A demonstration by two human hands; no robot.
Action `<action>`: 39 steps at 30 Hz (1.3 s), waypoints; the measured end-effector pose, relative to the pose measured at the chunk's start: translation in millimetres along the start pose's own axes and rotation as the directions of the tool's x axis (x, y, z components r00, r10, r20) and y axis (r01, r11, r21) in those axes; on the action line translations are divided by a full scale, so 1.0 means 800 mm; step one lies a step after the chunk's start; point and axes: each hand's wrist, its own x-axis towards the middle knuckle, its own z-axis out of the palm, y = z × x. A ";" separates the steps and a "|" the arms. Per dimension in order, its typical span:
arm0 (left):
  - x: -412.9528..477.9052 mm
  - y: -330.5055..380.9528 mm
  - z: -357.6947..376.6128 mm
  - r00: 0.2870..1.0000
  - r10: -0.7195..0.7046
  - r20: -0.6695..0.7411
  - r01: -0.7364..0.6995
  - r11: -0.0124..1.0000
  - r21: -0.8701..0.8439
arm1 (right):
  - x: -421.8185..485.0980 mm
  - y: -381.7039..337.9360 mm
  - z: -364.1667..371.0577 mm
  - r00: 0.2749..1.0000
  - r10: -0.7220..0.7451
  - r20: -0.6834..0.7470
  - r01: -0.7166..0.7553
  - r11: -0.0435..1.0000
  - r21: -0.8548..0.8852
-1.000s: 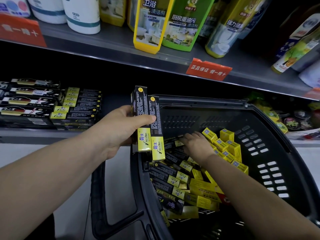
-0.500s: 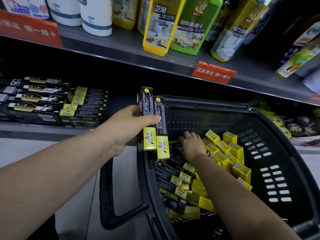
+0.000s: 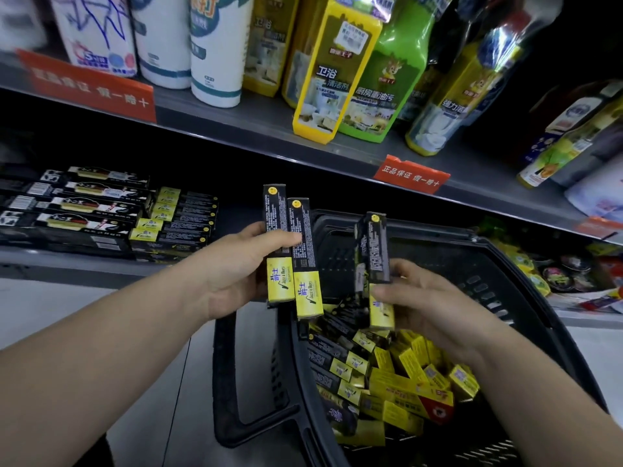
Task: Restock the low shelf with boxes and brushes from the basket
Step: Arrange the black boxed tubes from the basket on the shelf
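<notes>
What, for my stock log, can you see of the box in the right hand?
The box is a long, narrow cardboard carton: black with fine white print and a round yellow sticker at the top, yellow at the bottom end. It stands nearly upright above the basket, slightly motion-blurred, apart from two boxes in the left hand. The right hand grips its lower half.

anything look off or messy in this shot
Mostly the black plastic basket: its black-and-yellow boxes and small yellow boxes lie jumbled at all angles, not stacked. On the upper shelf, the tall yellow cleaner bottle sits right at the edge, and the red shelf label has a ragged top edge.
</notes>
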 end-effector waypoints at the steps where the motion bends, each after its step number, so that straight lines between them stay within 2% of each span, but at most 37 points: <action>1: -0.004 0.000 -0.003 1.000 0.004 -0.002 -0.004 1.000 -0.011 | 0.003 -0.011 0.017 1.000 -0.020 0.018 0.021 0.999 -0.038; 3: -0.014 -0.003 -0.014 1.000 0.017 -0.006 -0.017 0.999 -0.029 | 0.014 -0.032 0.052 0.997 -0.055 0.052 0.060 0.992 -0.107; 7: -0.036 0.002 -0.055 0.997 0.070 -0.010 -0.071 0.997 -0.034 | 0.050 -0.061 0.110 0.959 -0.089 0.271 0.140 0.974 -0.177; 10: -0.040 0.014 -0.097 0.995 0.097 -0.039 -0.096 0.995 0.016 | 0.085 -0.077 0.143 0.937 -0.074 0.342 0.136 0.978 -0.160; 13: -0.033 0.026 -0.143 0.994 0.069 -0.090 -0.058 0.991 0.122 | 0.133 -0.085 0.169 0.956 -0.049 0.289 0.070 0.996 -0.061; 15: -0.026 0.031 -0.176 0.983 0.062 -0.174 -0.031 0.984 0.174 | 0.168 -0.086 0.181 0.980 -0.021 0.197 0.030 0.999 -0.042; 17: -0.017 0.033 -0.209 0.937 0.097 -0.336 0.005 0.957 0.292 | 0.204 -0.082 0.187 0.995 0.003 0.095 0.005 0.997 -0.080; 19: -0.006 0.032 -0.240 0.851 0.140 -0.506 0.115 0.890 0.441 | 0.240 -0.078 0.189 1.000 -0.004 -0.009 0.003 0.994 -0.105; 22: 0.007 0.032 -0.266 0.737 0.165 -0.656 0.134 0.915 0.381 | 0.291 -0.073 0.189 0.981 -0.053 -0.185 0.033 0.994 -0.109; 24: 0.015 0.033 -0.274 0.717 0.160 -0.678 0.094 0.942 0.322 | 0.321 -0.070 0.191 0.965 -0.087 -0.246 0.045 0.984 -0.171; 28: 0.030 0.037 -0.282 0.721 0.151 -0.677 0.036 0.966 0.255 | 0.374 -0.059 0.206 0.957 -0.162 -0.241 0.061 0.924 -0.379; 32: 0.043 0.038 -0.283 0.713 0.184 -0.677 0.002 0.964 0.264 | 0.420 -0.050 0.221 0.977 -0.082 -0.198 0.006 0.933 -0.359; 37: 0.056 0.039 -0.281 0.714 0.177 -0.677 -0.016 0.971 0.238 | 0.452 -0.033 0.225 0.996 -0.001 -0.089 -0.040 0.887 -0.460; 39: 0.060 0.039 -0.284 0.704 0.185 -0.686 -0.019 0.970 0.242 | 0.456 -0.029 0.222 0.999 0.007 -0.048 -0.032 0.830 -0.556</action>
